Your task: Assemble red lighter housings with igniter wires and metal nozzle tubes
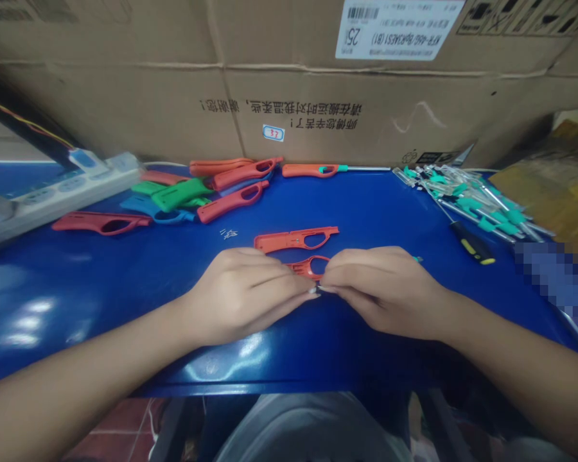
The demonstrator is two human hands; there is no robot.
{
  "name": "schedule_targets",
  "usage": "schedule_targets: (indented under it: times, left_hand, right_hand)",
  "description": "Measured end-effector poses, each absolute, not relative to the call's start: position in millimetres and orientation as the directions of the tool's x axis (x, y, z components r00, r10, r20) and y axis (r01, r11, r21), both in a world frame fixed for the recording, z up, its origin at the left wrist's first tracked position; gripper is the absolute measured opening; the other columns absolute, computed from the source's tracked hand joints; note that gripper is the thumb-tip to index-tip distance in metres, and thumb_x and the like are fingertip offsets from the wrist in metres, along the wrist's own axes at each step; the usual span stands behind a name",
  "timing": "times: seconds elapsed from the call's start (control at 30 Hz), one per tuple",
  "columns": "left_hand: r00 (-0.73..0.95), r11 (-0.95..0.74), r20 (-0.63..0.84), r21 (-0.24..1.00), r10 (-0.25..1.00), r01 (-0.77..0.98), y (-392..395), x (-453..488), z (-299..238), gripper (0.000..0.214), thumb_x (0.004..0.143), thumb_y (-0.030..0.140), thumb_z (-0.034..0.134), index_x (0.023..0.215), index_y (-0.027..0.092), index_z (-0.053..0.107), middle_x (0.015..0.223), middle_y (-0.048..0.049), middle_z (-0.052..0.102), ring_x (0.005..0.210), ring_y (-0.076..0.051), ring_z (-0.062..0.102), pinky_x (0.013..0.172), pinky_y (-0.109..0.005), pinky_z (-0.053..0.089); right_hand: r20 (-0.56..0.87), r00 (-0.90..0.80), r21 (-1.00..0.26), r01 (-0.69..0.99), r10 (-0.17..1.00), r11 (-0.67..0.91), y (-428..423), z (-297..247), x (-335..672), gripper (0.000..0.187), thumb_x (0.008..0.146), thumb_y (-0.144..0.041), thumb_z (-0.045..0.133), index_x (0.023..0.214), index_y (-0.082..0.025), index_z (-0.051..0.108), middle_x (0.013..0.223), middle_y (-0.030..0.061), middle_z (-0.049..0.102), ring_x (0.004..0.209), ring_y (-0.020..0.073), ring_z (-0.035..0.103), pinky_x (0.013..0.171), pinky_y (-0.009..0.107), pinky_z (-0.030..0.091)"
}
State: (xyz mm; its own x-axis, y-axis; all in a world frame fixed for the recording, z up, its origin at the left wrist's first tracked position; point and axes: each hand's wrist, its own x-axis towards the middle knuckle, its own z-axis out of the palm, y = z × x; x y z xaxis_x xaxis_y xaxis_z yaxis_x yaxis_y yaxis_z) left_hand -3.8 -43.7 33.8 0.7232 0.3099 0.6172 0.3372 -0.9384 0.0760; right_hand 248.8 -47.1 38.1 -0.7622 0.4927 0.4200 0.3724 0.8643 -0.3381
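Observation:
My left hand (250, 289) and my right hand (380, 285) meet low over the table, fingertips nearly touching. Both are closed at the near edge of an orange lighter casing half (313, 264), which they partly cover. A tiny dark and white piece (316, 289) shows between the fingertips; its kind is too small to make out. Just beyond lies the other orange casing half (296, 240), its hollow side up. A teal tip (418, 259) peeks out past my right knuckles; the rest of it is hidden.
Several red, green and blue lighter casings (183, 194) lie back left, near a white power strip (77, 186). An orange lighter with a metal tube (313, 170) rests by the cardboard box (289, 83). Lighter tubes with teal parts (476, 199) and a screwdriver (472, 244) are at right.

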Motion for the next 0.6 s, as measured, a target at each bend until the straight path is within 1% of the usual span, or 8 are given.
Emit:
schedule_targets:
  times: [0.13,0.23,0.27,0.33,0.4,0.47,0.53,0.6]
  left_hand:
    - [0.727,-0.943,0.613,0.102,0.310,0.317,-43.9,-3.4,34.7,0.008,0.095,0.020,0.067,0.102,0.016,0.069,0.084,-0.0017,0.079,0.072,-0.016,0.076,0.066,-0.026,0.058]
    - [0.706,-0.927,0.605,0.182,0.369,0.329,-44.8,-3.2,34.4,0.009,0.095,0.021,0.067,0.103,0.017,0.070,0.089,-0.0027,0.080,0.076,-0.016,0.077,0.070,-0.025,0.060]
    - [0.690,-0.911,0.597,0.235,0.410,0.339,-45.3,-2.9,34.4,0.010,0.095,0.020,0.068,0.103,0.017,0.071,0.091,-0.0030,0.081,0.077,-0.015,0.077,0.071,-0.024,0.060]
    - [0.640,-0.853,0.564,0.374,0.522,0.365,-46.4,-1.5,35.1,0.012,0.093,0.021,0.070,0.103,0.017,0.073,0.089,-0.0023,0.080,0.071,-0.013,0.075,0.067,-0.021,0.059]
    - [0.591,-0.765,0.498,0.514,0.635,0.388,-47.4,0.9,36.9,0.014,0.090,0.022,0.072,0.102,0.016,0.075,0.081,-0.0009,0.079,0.062,-0.011,0.071,0.061,-0.019,0.056]
    - [0.559,-0.680,0.427,0.620,0.711,0.391,-48.2,3.8,39.3,0.012,0.092,0.025,0.069,0.092,0.016,0.077,0.070,0.0006,0.075,0.055,-0.010,0.067,0.055,-0.018,0.054]
    - [0.550,-0.582,0.334,0.725,0.765,0.369,-48.8,6.8,41.5,0.028,0.098,0.028,0.062,0.077,0.016,0.076,0.061,0.0014,0.071,0.050,-0.009,0.064,0.052,-0.017,0.052]
    - [0.548,-0.433,0.202,0.838,0.812,0.332,-49.0,9.1,42.2,0.038,0.101,0.031,0.058,0.069,0.016,0.073,0.055,0.0020,0.068,0.044,-0.007,0.060,0.045,-0.015,0.049]
  right_hand:
    - [0.456,-0.771,-0.251,0.367,0.444,0.896,-46.2,36.4,250.4,0.021,0.100,-0.011,0.047,0.104,-0.021,0.065,0.100,0.0036,0.076,0.087,0.0140,0.071,0.070,0.026,0.049]
    - [0.445,-0.762,-0.298,0.369,0.470,0.880,-46.3,37.2,248.6,0.019,0.102,-0.015,0.048,0.104,-0.020,0.066,0.100,0.0041,0.076,0.090,0.0140,0.071,0.074,0.026,0.051]
    - [0.434,-0.753,-0.329,0.378,0.494,0.865,-46.4,37.6,247.6,0.017,0.103,-0.018,0.049,0.104,-0.020,0.066,0.100,0.0043,0.075,0.091,0.0140,0.070,0.076,0.025,0.052]
    - [0.418,-0.729,-0.378,0.403,0.542,0.833,-46.7,38.0,246.1,0.015,0.103,-0.022,0.051,0.103,-0.020,0.066,0.099,0.0044,0.074,0.091,0.0142,0.069,0.079,0.025,0.052]
    - [0.420,-0.719,-0.381,0.415,0.554,0.826,-46.8,37.4,245.5,0.014,0.103,-0.022,0.052,0.102,-0.019,0.066,0.097,0.0044,0.073,0.090,0.0145,0.068,0.079,0.025,0.052]
    - [0.427,-0.734,-0.339,0.412,0.528,0.846,-46.7,36.0,246.0,0.014,0.103,-0.021,0.052,0.102,-0.018,0.066,0.098,0.0052,0.072,0.090,0.0151,0.067,0.078,0.026,0.051]
    - [0.438,-0.752,-0.279,0.407,0.493,0.870,-46.7,34.6,246.6,0.014,0.103,-0.020,0.052,0.102,-0.016,0.066,0.098,0.0061,0.072,0.089,0.0157,0.066,0.076,0.027,0.051]
    - [0.453,-0.762,-0.230,0.401,0.462,0.887,-47.2,33.9,246.8,0.015,0.103,-0.019,0.052,0.100,-0.015,0.067,0.097,0.0068,0.071,0.087,0.0160,0.065,0.074,0.027,0.050]
